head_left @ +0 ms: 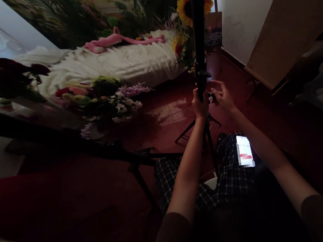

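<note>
A tall black stand (200, 32) rises in front of me on spread tripod legs. My left hand (200, 104) is wrapped round its pole, below a dark collar. Just to the right, my right hand (221, 96) pinches a small dark knob (210, 97) on the side of the pole, with its index finger raised. A lit phone (245, 151) rests on my right thigh, over dark checked trousers (236, 178).
A second black stand (93, 146) slants across the left. Flowers (117, 103) lie before a white-draped bed (142, 62) bearing a pink plush toy (109, 41). Sunflowers (185, 7) are behind the pole. A brown panel (288, 21) leans at the right.
</note>
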The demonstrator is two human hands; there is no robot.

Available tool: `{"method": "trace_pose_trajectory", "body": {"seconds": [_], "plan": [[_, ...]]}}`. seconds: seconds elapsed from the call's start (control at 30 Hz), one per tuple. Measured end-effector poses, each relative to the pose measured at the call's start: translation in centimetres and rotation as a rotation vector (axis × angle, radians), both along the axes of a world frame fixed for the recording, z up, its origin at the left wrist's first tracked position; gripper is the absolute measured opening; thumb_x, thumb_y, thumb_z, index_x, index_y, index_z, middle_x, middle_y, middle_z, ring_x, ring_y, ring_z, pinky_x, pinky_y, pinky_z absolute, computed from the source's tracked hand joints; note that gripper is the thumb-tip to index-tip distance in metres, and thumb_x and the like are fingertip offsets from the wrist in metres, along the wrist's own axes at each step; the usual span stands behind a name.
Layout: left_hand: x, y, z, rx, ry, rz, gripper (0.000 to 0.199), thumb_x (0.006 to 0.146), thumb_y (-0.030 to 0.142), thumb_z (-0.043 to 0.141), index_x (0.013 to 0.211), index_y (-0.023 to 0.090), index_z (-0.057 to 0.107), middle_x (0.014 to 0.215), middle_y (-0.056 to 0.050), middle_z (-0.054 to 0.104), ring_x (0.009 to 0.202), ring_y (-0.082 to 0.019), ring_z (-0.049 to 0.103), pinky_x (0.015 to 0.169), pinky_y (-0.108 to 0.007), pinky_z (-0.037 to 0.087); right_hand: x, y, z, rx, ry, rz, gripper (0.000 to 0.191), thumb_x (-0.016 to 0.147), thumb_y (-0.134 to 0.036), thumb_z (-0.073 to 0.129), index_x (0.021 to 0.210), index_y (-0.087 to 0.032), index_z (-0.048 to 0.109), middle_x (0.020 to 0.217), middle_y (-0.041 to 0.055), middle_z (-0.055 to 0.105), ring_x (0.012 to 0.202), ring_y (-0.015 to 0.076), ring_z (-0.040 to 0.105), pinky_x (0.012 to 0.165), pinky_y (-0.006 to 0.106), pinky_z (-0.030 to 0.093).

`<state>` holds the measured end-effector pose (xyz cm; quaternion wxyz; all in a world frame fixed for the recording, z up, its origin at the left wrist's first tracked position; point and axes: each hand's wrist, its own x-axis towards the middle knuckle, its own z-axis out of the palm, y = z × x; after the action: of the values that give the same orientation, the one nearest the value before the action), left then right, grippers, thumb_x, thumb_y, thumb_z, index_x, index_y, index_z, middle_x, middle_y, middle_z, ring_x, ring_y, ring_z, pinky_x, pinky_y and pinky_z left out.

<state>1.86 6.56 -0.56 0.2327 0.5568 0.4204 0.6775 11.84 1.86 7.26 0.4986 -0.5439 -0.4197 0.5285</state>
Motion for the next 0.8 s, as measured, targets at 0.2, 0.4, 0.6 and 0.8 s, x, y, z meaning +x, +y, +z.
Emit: {"method": "trace_pose_trajectory", "body": {"seconds": [0.2,0.4,0.6,0.8], "plan": [[-0.1,-0.1,0.1,-0.030,0.012,-0.007,0.037,0.091,0.054,0.052,0.105,0.021,0.059,0.069,0.002,0.062,0.059,-0.012,0.060,0.057,-0.023,0.043,-0.4,1.1,0.0,0.059,-0.009,-0.113,0.010,0.085,-0.020,0.061,0.095,-0.021,0.057,0.067,-0.0075,0.058,0.041,0.0016,0.045,0.034,0.014,0.028],[-0.1,0.1,0.0,-0.006,0.019,0.011,0.036,0.090,0.056,0.053,0.103,0.023,0.059,0.068,0.002,0.063,0.057,-0.012,0.059,0.055,-0.022,0.041,-0.4,-1.1,-1.2,0.201,-0.113,-0.112,0.028,0.083,-0.045,0.068,0.094,-0.024,0.053,0.056,-0.0092,0.055,0.039,0.0040,0.042,0.036,0.016,0.029],[-0.1,0.1,0.0,-0.012,0.002,-0.002,0.035,0.090,0.055,0.054,0.103,0.023,0.059,0.065,0.003,0.059,0.056,-0.011,0.057,0.057,-0.022,0.042,0.1,-2.0,-4.2,0.369,-0.251,0.001,0.049,0.087,-0.066,0.052,0.120,-0.031,0.047,0.052,-0.0116,0.047,0.040,0.0070,0.044,0.042,0.017,0.035],[-0.3,-0.3,0.4,-0.055,-0.011,-0.031,0.036,0.089,0.056,0.053,0.102,0.022,0.059,0.067,0.002,0.060,0.058,-0.012,0.057,0.056,-0.023,0.040,0.0,-0.9,-6.6,0.545,-0.387,-0.081,0.049,0.093,-0.065,0.039,0.123,-0.027,0.045,0.053,-0.0085,0.047,0.045,0.0112,0.049,0.048,0.022,0.037]]}}
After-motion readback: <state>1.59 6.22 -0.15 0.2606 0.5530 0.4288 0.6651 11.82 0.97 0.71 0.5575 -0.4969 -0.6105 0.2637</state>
